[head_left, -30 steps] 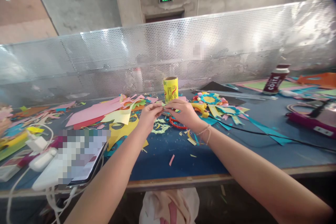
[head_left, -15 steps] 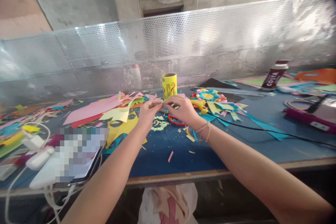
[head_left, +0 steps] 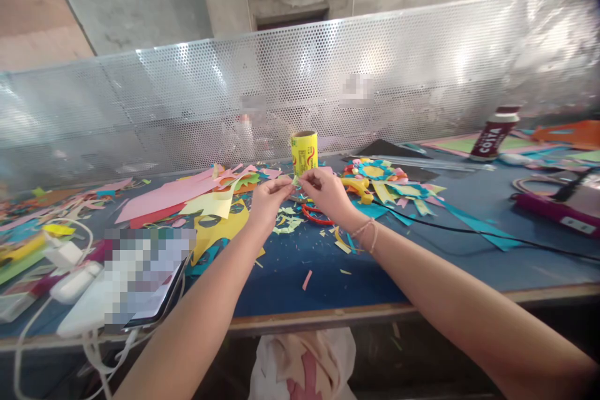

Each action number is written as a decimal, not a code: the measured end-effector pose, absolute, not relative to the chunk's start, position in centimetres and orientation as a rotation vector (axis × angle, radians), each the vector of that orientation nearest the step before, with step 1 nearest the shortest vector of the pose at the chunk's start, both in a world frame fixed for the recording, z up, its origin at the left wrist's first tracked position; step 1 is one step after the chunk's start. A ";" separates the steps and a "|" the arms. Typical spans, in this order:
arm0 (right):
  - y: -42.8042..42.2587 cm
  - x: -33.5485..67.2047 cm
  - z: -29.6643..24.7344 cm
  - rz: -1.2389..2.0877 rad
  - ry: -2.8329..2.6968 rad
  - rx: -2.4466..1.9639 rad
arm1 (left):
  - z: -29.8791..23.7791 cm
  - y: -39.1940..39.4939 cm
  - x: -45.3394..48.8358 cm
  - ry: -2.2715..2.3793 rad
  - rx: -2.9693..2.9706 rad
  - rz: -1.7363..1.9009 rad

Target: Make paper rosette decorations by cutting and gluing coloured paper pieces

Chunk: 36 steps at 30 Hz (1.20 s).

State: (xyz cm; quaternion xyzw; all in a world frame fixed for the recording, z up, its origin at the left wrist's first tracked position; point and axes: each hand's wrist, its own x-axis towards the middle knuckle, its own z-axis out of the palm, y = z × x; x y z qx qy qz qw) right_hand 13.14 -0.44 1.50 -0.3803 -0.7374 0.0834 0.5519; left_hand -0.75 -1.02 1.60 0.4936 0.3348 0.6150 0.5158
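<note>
Between the fingertips of both hands is a small pale green piece of paper point(head_left: 295, 181). My left hand point(head_left: 270, 197) pinches it from the left, my right hand point(head_left: 323, 192) from the right. Right behind them stands a yellow cardboard tube point(head_left: 305, 151). Beneath the hands lie pale green paper scraps point(head_left: 288, 222) and the red handles of what look like scissors point(head_left: 315, 217). Beside my right hand rests a yellow tool with a black cord point(head_left: 359, 189), probably a glue gun. A blue and yellow paper flower wreath point(head_left: 374, 170) lies past it.
Pink paper sheets point(head_left: 173, 194) and cut yellow paper point(head_left: 220, 231) lie left. A phone point(head_left: 154, 290) with white cables sits at the front-left edge. At right are a Costa bottle point(head_left: 494, 134) and a purple power strip point(head_left: 555, 215). A perforated metal panel point(head_left: 187, 100) borders the back.
The pale green paper shows more clearly between my fingertips, which have shifted slightly. Both hands stay in nearly the same place; the whole view has moved a little.
</note>
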 end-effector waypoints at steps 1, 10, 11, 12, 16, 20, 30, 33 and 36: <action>-0.4 13.1 1.5 0.219 -1.733 -0.903 | 1.6 -1.1 -0.7 0.804 1.186 1.478; -0.7 13.1 1.6 0.236 -1.803 -0.852 | 2.0 -1.3 -0.7 0.795 1.177 1.442; -0.8 13.0 1.6 0.230 -1.802 -0.850 | 2.0 -1.3 -0.7 0.792 1.177 1.437; -0.8 13.0 1.6 0.230 -1.798 -0.851 | 2.0 -1.3 -0.7 0.788 1.177 1.431; -0.8 12.9 1.7 0.310 -1.754 -0.849 | 1.9 -1.2 -0.6 0.769 1.180 1.430; -0.6 12.7 1.6 0.494 -1.664 -0.853 | 1.8 -1.1 -0.5 0.762 1.155 1.451; -0.1 12.6 1.1 0.706 -1.636 -0.819 | 1.7 -1.0 -0.6 0.739 1.178 1.448; 0.0 12.7 1.0 0.672 -1.666 -0.827 | 1.6 -1.0 -0.6 0.729 1.217 1.427; 0.0 12.7 1.1 0.645 -1.650 -0.836 | 1.4 -1.0 -0.7 0.753 1.255 1.419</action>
